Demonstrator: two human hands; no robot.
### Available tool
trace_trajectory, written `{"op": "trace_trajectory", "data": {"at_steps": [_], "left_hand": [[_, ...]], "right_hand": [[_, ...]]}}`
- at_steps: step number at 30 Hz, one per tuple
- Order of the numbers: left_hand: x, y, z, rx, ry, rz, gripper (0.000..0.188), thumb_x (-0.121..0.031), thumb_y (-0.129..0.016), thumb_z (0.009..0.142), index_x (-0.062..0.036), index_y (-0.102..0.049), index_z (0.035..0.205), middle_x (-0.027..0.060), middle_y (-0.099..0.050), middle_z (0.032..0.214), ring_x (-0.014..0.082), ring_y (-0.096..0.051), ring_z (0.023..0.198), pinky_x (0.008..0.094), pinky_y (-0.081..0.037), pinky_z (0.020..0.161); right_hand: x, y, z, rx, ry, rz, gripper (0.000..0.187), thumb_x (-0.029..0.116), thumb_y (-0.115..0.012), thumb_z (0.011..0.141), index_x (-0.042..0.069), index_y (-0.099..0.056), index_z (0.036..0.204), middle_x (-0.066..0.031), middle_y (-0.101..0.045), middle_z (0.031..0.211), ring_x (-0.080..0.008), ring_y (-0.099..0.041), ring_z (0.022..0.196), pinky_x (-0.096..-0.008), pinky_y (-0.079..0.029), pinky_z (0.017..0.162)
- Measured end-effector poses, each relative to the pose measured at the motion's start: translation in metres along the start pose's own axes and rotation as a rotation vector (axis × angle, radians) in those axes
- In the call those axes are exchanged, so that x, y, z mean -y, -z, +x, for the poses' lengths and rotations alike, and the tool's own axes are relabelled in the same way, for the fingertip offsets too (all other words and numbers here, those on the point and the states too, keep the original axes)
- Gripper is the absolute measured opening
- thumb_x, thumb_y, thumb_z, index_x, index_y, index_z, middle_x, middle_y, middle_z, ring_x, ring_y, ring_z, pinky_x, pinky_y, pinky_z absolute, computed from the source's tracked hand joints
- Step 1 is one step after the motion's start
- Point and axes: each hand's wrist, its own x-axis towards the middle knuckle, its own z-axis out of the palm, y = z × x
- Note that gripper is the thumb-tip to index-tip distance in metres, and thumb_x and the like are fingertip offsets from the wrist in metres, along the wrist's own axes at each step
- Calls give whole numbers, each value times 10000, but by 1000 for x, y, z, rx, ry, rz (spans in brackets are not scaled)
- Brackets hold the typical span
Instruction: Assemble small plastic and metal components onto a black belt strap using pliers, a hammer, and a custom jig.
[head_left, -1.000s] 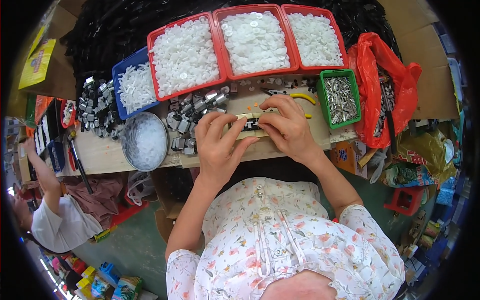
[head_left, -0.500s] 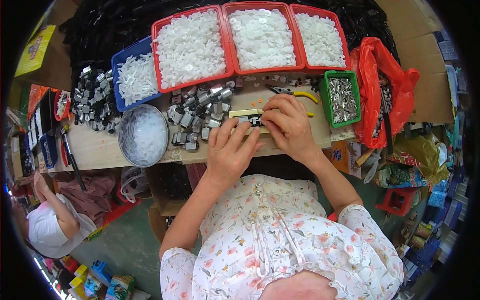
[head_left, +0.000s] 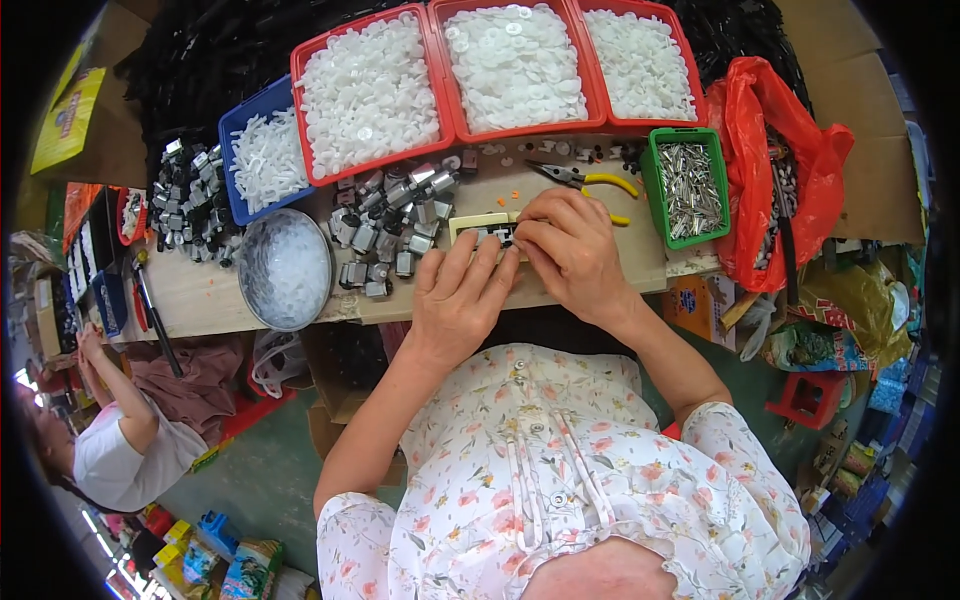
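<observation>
At the table's near edge, a cream-coloured block-shaped holder (head_left: 477, 223) lies between my hands. A small dark part with white gear-like pieces (head_left: 494, 236) sits in it. My left hand (head_left: 458, 300) has its bent fingers and thumb on the near side of the holder, steadying it. My right hand (head_left: 572, 243) is closed in a pinch at the holder's right end; whatever its fingertips hold is hidden. Left of the holder lies a loose pile of small silver-and-black motors (head_left: 385, 225). Pliers with yellow handles (head_left: 585, 180) lie just beyond my right hand.
Red trays (head_left: 448, 80) of white plastic parts line the back. A blue tray (head_left: 228, 160) and a metal bowl (head_left: 322, 270) of white pieces stand left. On the right are a green box (head_left: 652, 190) of metal pins and a red bag (head_left: 740, 130). Another person (head_left: 135, 450) sits far left.
The view has shifted slightly. Both hands stay at the holder, with the right fingertips still pinched at its right end. The person at far left has moved a little.
</observation>
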Motion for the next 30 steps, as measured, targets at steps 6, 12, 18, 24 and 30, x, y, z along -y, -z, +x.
{"op": "trace_trajectory", "data": {"at_steps": [6, 12, 18, 24, 30], "left_hand": [[4, 2, 0, 5, -69, 105, 328, -223, -783, 775, -123, -720, 1080, 52, -637, 1141, 251, -550, 1117, 400, -368, 902], [8, 4, 0, 14, -104, 145, 285, -243, -753, 813, -141, -724, 1079, 35, -639, 1130, 241, -550, 1134, 412, -363, 918], [12, 6, 0, 0, -147, 164, 246, -190, -693, 824, -147, -729, 1063, 27, -636, 1117, 231, -550, 1144, 421, -358, 945], [13, 8, 4, 14, -184, 197, 256, -175, -639, 817, -152, -732, 1054, 30, -635, 1121, 229, -549, 1162, 447, -338, 988], [18, 6, 9, 15, -195, 205, 255, -211, -596, 829, -96, -710, 1025, 67, -654, 1107, 217, -547, 1176, 515, -323, 999]], "right_hand": [[-2, 1, -1, -15, 28, 13, 162, 30, -730, 750, 48, -666, 898, -66, -644, 983, -274, -612, 997, -393, -427, 822], [0, 0, 1, -10, -10, 23, 143, 35, -723, 744, 43, -660, 873, -63, -634, 945, -268, -603, 941, -395, -441, 798], [3, 0, 0, -9, -25, 2, 155, 8, -738, 748, 36, -661, 880, -71, -635, 914, -266, -618, 878, -374, -441, 740], [1, -2, -2, -31, -5, 7, 157, -1, -738, 743, 32, -659, 875, -75, -637, 915, -270, -619, 861, -369, -447, 721], [-1, 3, 6, 39, -50, 55, 156, 2, -734, 753, 30, -662, 889, -88, -627, 908, -287, -601, 850, -377, -456, 728]]}}
